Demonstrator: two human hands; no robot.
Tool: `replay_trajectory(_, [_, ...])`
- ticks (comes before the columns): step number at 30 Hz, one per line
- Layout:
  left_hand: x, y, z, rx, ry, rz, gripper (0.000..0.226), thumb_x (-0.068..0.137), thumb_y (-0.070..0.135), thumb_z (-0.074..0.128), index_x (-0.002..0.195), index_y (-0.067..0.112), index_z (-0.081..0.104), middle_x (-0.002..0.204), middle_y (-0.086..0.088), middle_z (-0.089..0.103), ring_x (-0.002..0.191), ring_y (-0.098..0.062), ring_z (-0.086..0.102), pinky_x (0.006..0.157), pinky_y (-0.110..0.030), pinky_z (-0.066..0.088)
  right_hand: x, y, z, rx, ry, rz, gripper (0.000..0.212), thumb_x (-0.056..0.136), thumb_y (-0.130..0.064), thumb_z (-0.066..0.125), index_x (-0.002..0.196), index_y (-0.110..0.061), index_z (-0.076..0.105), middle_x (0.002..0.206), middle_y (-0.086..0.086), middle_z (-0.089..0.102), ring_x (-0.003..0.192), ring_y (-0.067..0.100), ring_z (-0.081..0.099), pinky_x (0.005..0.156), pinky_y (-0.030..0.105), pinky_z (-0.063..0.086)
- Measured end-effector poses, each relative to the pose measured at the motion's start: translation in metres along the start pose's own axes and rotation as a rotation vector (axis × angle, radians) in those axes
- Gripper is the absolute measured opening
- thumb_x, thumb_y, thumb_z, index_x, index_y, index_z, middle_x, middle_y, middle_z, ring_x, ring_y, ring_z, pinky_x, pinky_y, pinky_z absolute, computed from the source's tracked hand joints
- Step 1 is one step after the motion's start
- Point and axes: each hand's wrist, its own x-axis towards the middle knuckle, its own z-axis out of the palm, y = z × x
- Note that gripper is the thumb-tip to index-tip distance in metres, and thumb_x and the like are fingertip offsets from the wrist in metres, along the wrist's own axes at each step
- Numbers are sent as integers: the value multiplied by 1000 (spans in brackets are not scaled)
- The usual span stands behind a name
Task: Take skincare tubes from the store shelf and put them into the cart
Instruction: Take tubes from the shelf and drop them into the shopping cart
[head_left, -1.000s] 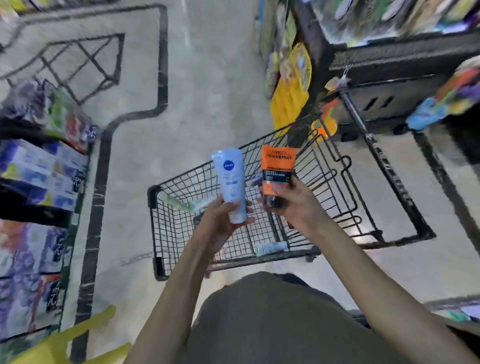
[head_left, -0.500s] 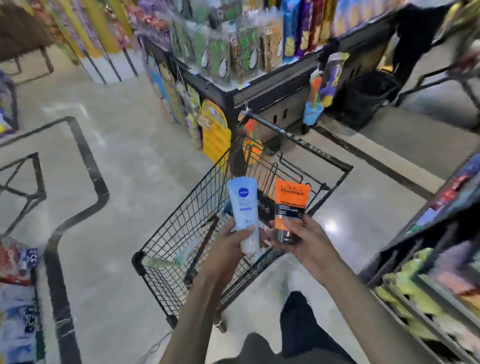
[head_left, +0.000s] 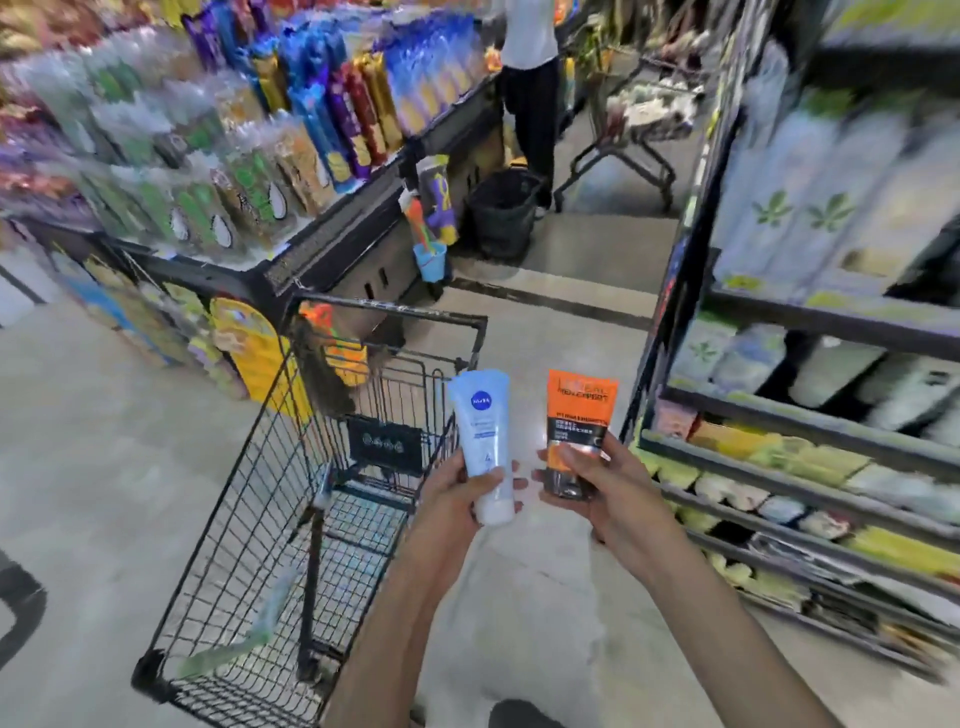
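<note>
Drawn apart beside the wire cart (head_left: 249, 509), left hand (head_left: 457, 499) grips a pale-blue tube (head_left: 483, 441), right hand (head_left: 602, 483) a flat orange tube (head_left: 579, 415).

Both forearms are bare, without sleeves; left hand (head_left: 457, 493) and right hand (head_left: 608, 488) wear no gloves, rings or watch.

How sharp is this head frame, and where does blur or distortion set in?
Head view: the light blue tube and orange tube are sharp enough to read in part; the snack shelf on the left and the shelves on the right smear with motion blur; the wide-angle lens bows the cart rails.
</note>
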Motion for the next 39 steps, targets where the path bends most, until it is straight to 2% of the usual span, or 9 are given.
replay_trajectory(4, [-1, -29, 61, 75, -107, -26, 47, 85, 9, 72, 131, 3, 60, 118, -27, 69, 100, -40, 70, 85, -52, 57, -40, -28, -60, 10, 115, -51, 43, 79, -16, 78, 119, -7, 66, 113, 23, 74, 98, 46, 73, 71, 40, 62])
replay_trajectory(13, [-29, -98, 202, 156, -290, -34, 52, 82, 17, 78, 131, 8, 63, 125, -24, 68, 121, -51, 59, 105, -69, 42, -134, -86, -190, 24, 278, -162, 36, 87, -12, 75, 122, -9, 66, 112, 21, 75, 91, 30, 74, 62, 33, 58])
replay_trajectory(18, [-58, -125, 269, 185, -396, -45, 49, 82, 18, 78, 129, 11, 65, 116, -19, 71, 104, -35, 67, 91, -49, 51, -178, -107, -248, 44, 342, -218, 51, 77, -18, 79, 124, -6, 63, 116, 24, 73, 100, 41, 72, 60, 34, 55])
replay_trajectory(22, [-72, -147, 314, 206, -422, -53, 41, 91, 9, 68, 131, 13, 63, 119, -13, 73, 106, -29, 69, 90, -45, 53, -207, -124, -295, 33, 347, -248, 45, 83, -13, 78, 125, -8, 64, 117, 24, 73, 100, 43, 73, 89, 57, 56])
replay_trajectory(24, [-78, -154, 335, 233, -432, -48, 40, 93, 8, 65, 132, 15, 61, 119, -12, 74, 106, -29, 71, 84, -42, 56, -218, -134, -316, 34, 361, -254, 41, 87, -10, 75, 126, -9, 64, 118, 23, 73, 104, 43, 72, 100, 59, 51])
replay_trajectory(27, [-81, -163, 364, 234, -444, -56, 38, 94, 5, 63, 130, 17, 61, 116, -9, 75, 99, -24, 73, 78, -37, 57, -230, -147, -342, 50, 372, -279, 41, 89, -8, 73, 128, -10, 63, 117, 20, 74, 106, 42, 72, 100, 54, 51])
replay_trajectory(32, [-69, -177, 413, 206, -473, -63, 47, 92, 1, 64, 137, 12, 56, 119, -11, 74, 103, -27, 72, 84, -45, 59, -236, -165, -379, 76, 400, -317, 42, 87, -11, 74, 128, -11, 64, 115, 19, 75, 104, 40, 73, 81, 39, 59])
replay_trajectory(36, [-59, -184, 455, 198, -531, -49, 42, 93, -2, 64, 131, 16, 58, 113, -10, 75, 89, -19, 74, 64, -31, 58, -232, -181, -405, 65, 400, -320, 42, 86, -12, 74, 127, -11, 65, 115, 19, 75, 102, 35, 74, 90, 44, 56])
replay_trajectory(39, [-42, -189, 489, 212, -540, -14, 45, 92, -2, 66, 130, 19, 58, 114, -8, 75, 95, -20, 74, 71, -32, 59, -226, -198, -425, 63, 417, -321, 44, 84, -14, 75, 127, -9, 65, 115, 22, 74, 100, 38, 74, 88, 44, 54])
